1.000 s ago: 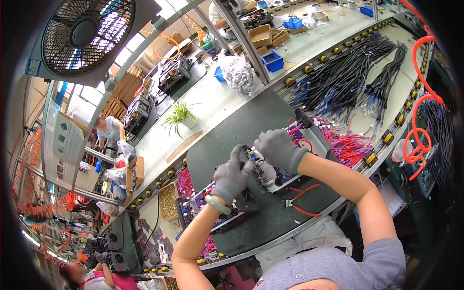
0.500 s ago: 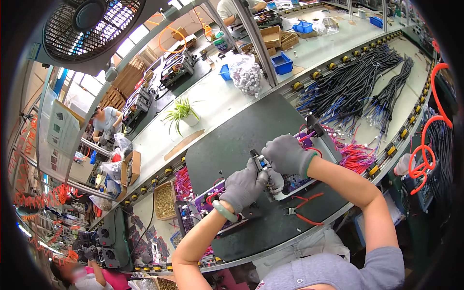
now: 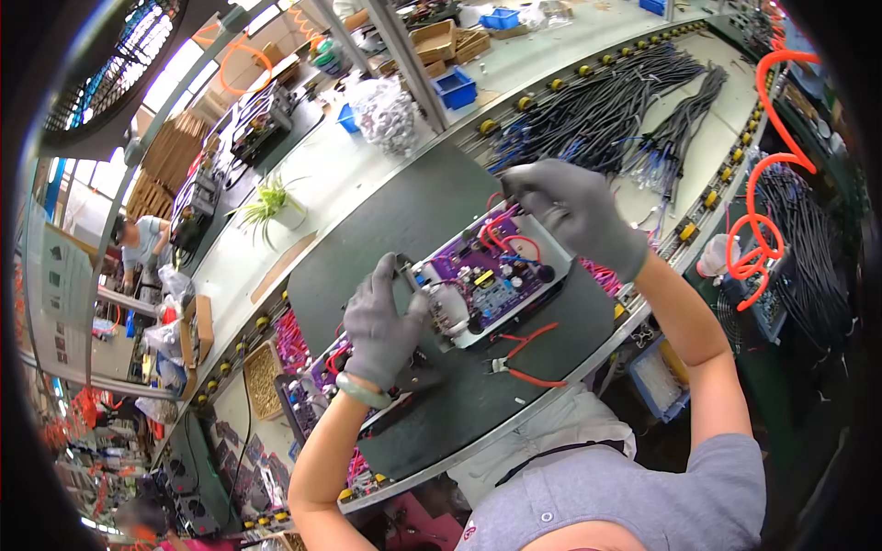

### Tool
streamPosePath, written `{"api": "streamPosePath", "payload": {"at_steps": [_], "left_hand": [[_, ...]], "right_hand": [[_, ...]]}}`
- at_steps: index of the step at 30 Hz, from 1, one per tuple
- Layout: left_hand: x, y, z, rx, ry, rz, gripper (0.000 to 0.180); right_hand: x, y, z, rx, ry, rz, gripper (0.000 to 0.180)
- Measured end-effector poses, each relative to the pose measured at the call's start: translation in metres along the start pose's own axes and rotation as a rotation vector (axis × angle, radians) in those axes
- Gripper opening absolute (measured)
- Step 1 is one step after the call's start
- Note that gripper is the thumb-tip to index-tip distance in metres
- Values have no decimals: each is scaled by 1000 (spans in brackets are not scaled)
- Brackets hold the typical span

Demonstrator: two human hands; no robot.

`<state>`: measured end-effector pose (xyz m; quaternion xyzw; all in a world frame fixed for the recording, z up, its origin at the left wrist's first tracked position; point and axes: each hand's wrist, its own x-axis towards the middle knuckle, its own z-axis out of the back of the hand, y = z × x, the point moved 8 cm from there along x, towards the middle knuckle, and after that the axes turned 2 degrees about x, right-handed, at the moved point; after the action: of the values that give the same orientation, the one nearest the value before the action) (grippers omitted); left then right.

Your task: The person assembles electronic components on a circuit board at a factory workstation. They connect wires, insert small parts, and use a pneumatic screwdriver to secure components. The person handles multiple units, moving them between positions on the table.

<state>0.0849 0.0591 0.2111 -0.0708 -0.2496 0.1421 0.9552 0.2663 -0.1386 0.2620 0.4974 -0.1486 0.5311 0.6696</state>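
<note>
A metal chassis with a purple circuit board [image 3: 491,275] lies on the dark green mat [image 3: 367,220], with red wires at its far end. My left hand [image 3: 378,331], in a grey glove, is against the chassis's left end, its fingers stretched and apart beside the upright dark end piece [image 3: 418,286]. My right hand [image 3: 583,220], also gloved, is above the far right corner. Its fingers are curled at the black end piece there, and what they hold is hidden. Red-handled pliers [image 3: 525,354] lie on the mat in front of the chassis.
Another purple-board chassis [image 3: 317,390] stands left of my left wrist. Black cables [image 3: 588,110] lie in bundles at the far right, near an orange coiled hose [image 3: 758,174]. Beyond the mat are a potted plant [image 3: 289,213], a bag of white parts [image 3: 381,115] and a blue bin [image 3: 455,89].
My right hand has moved from beside my left hand to the chassis's far right corner, uncovering the circuit board. My left hand's fingers have spread. The whole view has shifted.
</note>
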Motion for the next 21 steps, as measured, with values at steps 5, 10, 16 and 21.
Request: {"api": "streamPosePath", "payload": {"at_steps": [5,10,16,21], "left_hand": [[2,-40,14,-2,-18,-174,42],[-7,-36,12,-137,55,-90,34],[-2,-30,4,-179,94,6,41],[-9,-30,11,-240,120,142,35]], "right_hand": [[-106,-149,63,-422,246,-480,26],[-200,-286,61,-685,370,-1031,32],[-154,-346,2,-829,354,-825,49],[-129,-358,-33,-1123,764,-825,46]]}}
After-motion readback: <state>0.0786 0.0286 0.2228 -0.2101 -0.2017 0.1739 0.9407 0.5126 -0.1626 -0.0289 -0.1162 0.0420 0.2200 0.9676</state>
